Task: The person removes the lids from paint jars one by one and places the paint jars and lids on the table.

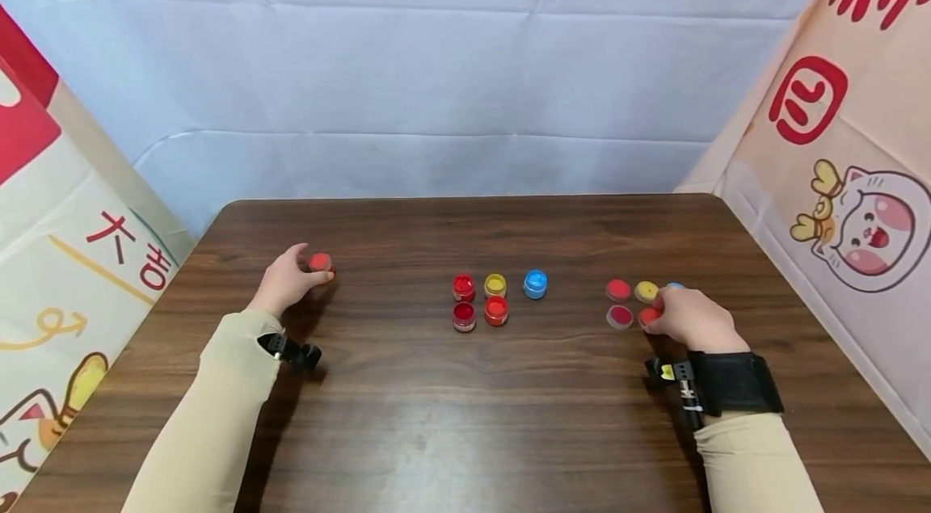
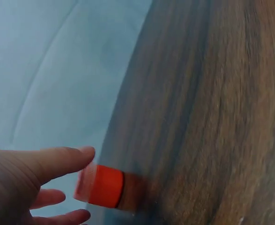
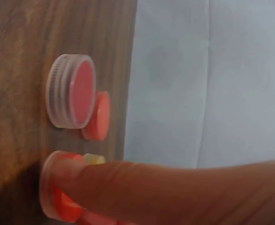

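Far left on the table, a small lidded orange-red paint jar (image 1: 320,262) stands between the thumb and fingers of my left hand (image 1: 287,283). In the left wrist view the thumb tip lies close by the lid of the jar (image 2: 107,186), and the other fingers are spread apart from it. At the right, my right hand (image 1: 694,319) pinches an orange lid (image 1: 649,317) lying low at the table. The right wrist view shows the thumb (image 3: 114,187) across that lid; the far fingers are mostly hidden. A red lid (image 1: 618,290), crimson lid (image 1: 620,317) and yellow lid (image 1: 646,292) lie beside it.
Mid-table stand uncapped paint jars: a red jar (image 1: 463,287), yellow jar (image 1: 495,285), blue jar (image 1: 535,283), dark red jar (image 1: 464,317) and orange-red jar (image 1: 496,310). A blue lid (image 1: 675,285) peeks out behind my right hand. A pale cloth (image 1: 465,93) hangs behind the table.
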Tool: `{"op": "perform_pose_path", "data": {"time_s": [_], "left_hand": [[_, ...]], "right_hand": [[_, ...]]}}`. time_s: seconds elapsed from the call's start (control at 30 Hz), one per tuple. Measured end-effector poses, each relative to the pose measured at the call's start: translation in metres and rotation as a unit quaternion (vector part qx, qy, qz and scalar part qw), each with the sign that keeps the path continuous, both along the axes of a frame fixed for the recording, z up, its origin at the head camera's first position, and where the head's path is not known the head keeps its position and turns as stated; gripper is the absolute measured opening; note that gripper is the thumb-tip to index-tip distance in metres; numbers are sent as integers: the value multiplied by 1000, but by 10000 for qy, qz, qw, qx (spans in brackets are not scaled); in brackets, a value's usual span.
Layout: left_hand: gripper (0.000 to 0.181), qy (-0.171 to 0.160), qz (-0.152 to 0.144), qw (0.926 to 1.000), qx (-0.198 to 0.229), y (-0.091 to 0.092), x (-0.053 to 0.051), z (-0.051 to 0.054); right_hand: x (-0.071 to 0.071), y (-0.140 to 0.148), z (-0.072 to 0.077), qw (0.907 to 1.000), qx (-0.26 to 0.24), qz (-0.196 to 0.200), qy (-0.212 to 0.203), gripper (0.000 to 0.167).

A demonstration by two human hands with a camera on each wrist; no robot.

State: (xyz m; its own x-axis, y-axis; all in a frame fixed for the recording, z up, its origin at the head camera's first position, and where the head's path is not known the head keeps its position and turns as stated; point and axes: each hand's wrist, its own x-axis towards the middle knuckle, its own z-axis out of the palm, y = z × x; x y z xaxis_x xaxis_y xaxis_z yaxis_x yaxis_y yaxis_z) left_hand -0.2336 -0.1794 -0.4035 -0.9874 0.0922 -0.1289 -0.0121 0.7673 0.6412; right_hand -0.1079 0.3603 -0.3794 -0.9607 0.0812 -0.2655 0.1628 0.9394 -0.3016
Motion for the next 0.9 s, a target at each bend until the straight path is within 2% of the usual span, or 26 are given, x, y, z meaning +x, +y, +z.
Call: {"op": "perform_pose_path", "data": {"time_s": [0.13,0.27,0.43,0.57,0.67,0.77,0.9], "left_hand": [[75,12,-51,9995,-313,1,-6,-4],[67,152,45,9986,-496,3,-9,-8],[59,155,258,9984,-485,1,-7,-14],[51,180,312,9988,-336,1,-8,-15],[45,235,227,9994,-96,0,-8,-14],[42,364,37,9992,167,3,-5,-11],[39,583,-302,9965,520,17,3,0]], "right_hand": [[3,-8,13,9997,41,57,222,37],[8,-25,28,9978,20,306,582,50],[8,-47,39,9946,-123,651,793,46],[7,-60,44,9932,-96,731,904,49],[8,-69,48,9922,-192,807,927,52],[9,-78,52,9913,-323,902,897,53],[9,-89,57,9907,-379,978,863,53]]}}
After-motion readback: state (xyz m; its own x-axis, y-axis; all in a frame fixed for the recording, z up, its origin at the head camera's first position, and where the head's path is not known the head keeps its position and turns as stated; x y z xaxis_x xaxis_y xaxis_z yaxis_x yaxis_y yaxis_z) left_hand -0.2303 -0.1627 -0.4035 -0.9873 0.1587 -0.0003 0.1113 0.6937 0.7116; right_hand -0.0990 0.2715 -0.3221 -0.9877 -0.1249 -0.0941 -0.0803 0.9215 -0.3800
